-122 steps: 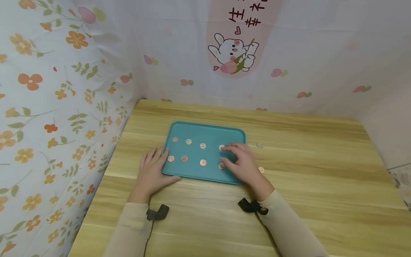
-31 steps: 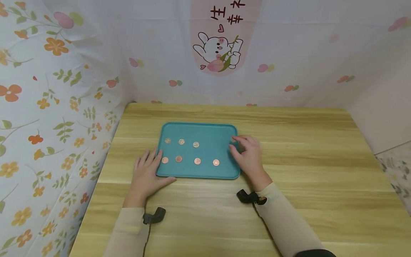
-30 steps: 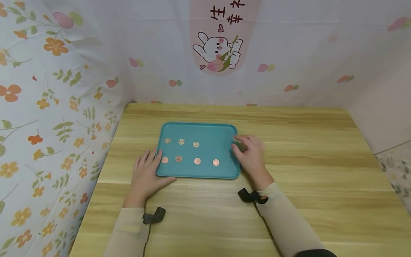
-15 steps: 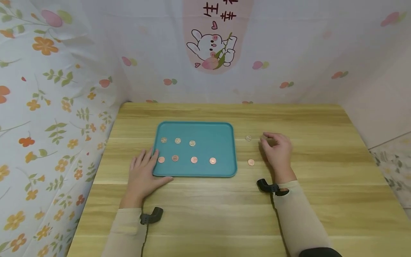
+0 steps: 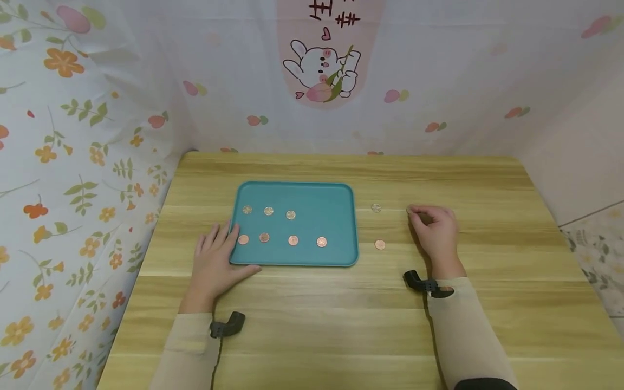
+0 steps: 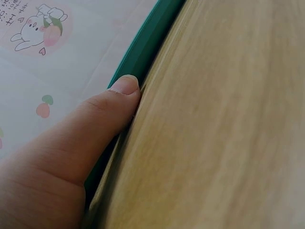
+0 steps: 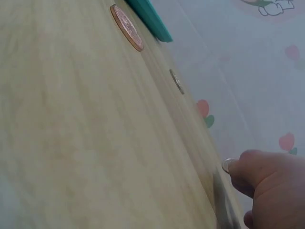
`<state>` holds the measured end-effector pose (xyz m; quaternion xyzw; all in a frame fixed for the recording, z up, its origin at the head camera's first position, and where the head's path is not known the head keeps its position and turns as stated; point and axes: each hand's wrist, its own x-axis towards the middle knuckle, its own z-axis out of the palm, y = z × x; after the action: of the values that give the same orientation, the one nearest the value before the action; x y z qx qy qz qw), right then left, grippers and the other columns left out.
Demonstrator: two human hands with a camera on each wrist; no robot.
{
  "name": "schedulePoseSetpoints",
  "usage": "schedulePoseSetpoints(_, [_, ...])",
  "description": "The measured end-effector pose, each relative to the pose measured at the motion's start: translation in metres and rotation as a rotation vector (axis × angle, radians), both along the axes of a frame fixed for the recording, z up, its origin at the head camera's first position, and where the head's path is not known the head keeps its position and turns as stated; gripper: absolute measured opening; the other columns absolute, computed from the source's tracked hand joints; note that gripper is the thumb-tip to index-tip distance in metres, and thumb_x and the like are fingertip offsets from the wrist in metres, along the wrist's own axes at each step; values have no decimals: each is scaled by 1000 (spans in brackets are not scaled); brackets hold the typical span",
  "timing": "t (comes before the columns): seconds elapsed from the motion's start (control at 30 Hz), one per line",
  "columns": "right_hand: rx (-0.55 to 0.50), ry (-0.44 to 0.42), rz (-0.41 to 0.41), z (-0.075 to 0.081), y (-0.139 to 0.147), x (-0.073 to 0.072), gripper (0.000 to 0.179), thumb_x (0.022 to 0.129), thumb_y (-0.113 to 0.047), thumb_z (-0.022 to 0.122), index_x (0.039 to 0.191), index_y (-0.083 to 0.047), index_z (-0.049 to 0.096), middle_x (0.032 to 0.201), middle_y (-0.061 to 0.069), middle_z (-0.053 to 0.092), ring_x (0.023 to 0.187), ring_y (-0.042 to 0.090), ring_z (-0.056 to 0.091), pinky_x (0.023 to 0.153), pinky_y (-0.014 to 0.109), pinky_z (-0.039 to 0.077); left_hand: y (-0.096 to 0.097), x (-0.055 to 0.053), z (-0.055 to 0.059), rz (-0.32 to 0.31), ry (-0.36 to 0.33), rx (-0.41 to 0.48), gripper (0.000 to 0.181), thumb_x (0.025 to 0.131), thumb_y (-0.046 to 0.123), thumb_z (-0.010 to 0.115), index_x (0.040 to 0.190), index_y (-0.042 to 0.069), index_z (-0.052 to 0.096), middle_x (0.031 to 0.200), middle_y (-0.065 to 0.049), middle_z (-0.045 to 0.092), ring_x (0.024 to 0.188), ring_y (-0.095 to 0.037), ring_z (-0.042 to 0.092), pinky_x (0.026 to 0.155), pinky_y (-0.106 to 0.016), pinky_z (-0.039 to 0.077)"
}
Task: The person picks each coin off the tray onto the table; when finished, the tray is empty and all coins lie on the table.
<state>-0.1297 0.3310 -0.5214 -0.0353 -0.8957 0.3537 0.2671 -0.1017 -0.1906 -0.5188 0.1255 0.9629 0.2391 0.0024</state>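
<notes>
My right hand (image 5: 436,227) is over the table to the right of the blue-green tray (image 5: 322,197). Thumb and forefinger pinch a silvery coin (image 7: 228,164), held close over the wood. My left hand (image 5: 214,265) rests at the tray's left end, fingers straight and spread, the thumb (image 6: 125,88) along its near rim. Inside the tray, silvery coins (image 5: 268,211) form an upper row and copper coins (image 5: 293,240) a lower one. Between tray and right hand, another silvery coin (image 5: 376,208) and a copper coin (image 5: 379,245) lie flat on the table.
The wood-grain table (image 5: 312,325) meets a printed cloth (image 5: 429,70) with a rabbit picture behind it. Flowered cloth (image 5: 88,216) hangs along the left side. Each wrist carries a black camera mount (image 5: 228,325).
My right hand has taken the rightmost silvery coin from the tray's upper row. It has carried that coin rightward past the two coins on the table. My left hand stays at the tray.
</notes>
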Motion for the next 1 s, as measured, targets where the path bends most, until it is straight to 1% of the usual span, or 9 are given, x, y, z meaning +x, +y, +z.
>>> schedulePoseSetpoints(0.27, [19, -35, -5, -4, 0, -2, 8, 93, 1, 80, 100, 2, 83, 103, 21, 79, 107, 47, 60, 98, 58, 41, -3, 1, 0, 5, -23, -8, 121, 75, 67, 88, 165, 3, 38, 173, -19, 29, 159, -46, 18, 125, -67, 8])
schedulePoseSetpoints(0.57, [20, -103, -18, -2, -1, -2, 10, 95, -4, 78, 103, 0, 84, 107, 20, 79, 114, 46, 59, 102, 62, 38, -3, 2, -1, 6, -2, 1, 120, 74, 65, 89, 164, 2, 41, 172, -20, 31, 158, -47, 20, 124, -68, 10])
schedulePoseSetpoints(0.67, [37, -101, -10, -1, -2, -1, 11, 96, -5, 78, 104, 0, 83, 109, 21, 78, 115, 47, 59, 102, 63, 37, -2, 1, -1, 3, -1, -5, 120, 74, 66, 88, 164, 2, 41, 172, -20, 31, 158, -47, 20, 124, -68, 10])
schedulePoseSetpoints(0.8, [61, -84, 1, 0, -3, 1, 12, 95, -1, 77, 105, 0, 83, 111, 21, 78, 114, 48, 59, 100, 65, 36, -2, 0, -1, -1, -6, -9, 119, 75, 66, 88, 164, 2, 41, 172, -20, 30, 159, -46, 19, 124, -67, 9])
schedulePoseSetpoints(0.9, [66, -72, -3, -1, -3, 1, 13, 94, 2, 77, 105, 0, 83, 112, 21, 78, 115, 49, 58, 98, 66, 35, -1, -1, -1, -2, -5, -5, 119, 75, 65, 88, 164, 2, 41, 172, -20, 30, 159, -46, 19, 124, -68, 10])
schedulePoseSetpoints(1.0, [63, -72, -11, -1, -2, 1, 13, 94, 1, 78, 105, 0, 83, 115, 21, 77, 119, 49, 57, 99, 67, 33, -1, -1, 0, -2, 0, 0, 118, 75, 64, 88, 164, 1, 41, 172, -20, 31, 158, -47, 20, 124, -68, 10])
